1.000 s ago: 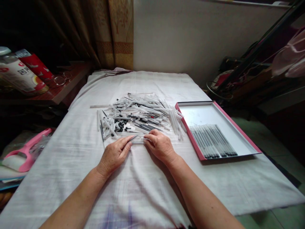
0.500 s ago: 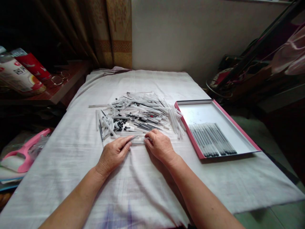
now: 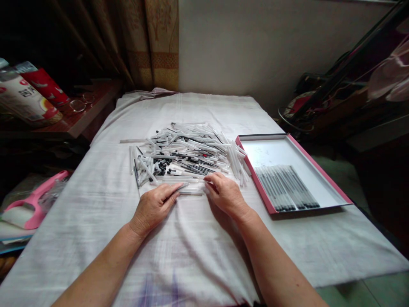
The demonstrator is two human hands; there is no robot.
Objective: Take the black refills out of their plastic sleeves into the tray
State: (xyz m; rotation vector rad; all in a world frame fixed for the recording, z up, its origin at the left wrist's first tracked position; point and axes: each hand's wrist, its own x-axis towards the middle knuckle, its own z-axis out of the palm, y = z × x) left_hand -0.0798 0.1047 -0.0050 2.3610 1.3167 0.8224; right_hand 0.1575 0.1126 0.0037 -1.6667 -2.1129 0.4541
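Observation:
My left hand (image 3: 155, 207) is closed, with a thin dark pen refill (image 3: 183, 186) pinched between thumb and fingers. Its inner end is hidden in the hand. My right hand (image 3: 228, 196) has its fingers bent together at the right ends of some clear plastic tubes (image 3: 191, 192); whatever is between the fingertips is too small to make out. These tubes lie flat on the cloth, crosswise between the hands. Just beyond them spreads a loose pile of clear tubes, black caps and dark refills (image 3: 194, 149).
On the right a shallow pink-edged box (image 3: 319, 170) holds a neat row of black-ended refills (image 3: 287, 187). A whitish cloth (image 3: 128, 264) covers the table. At left are a bottle (image 3: 28, 100), glasses (image 3: 81, 103) and a pink tape dispenser (image 3: 36, 202).
My right hand has moved a little to the right, away from the left hand, so more of the clear tubes shows. The left hand keeps hold of the pen refill.

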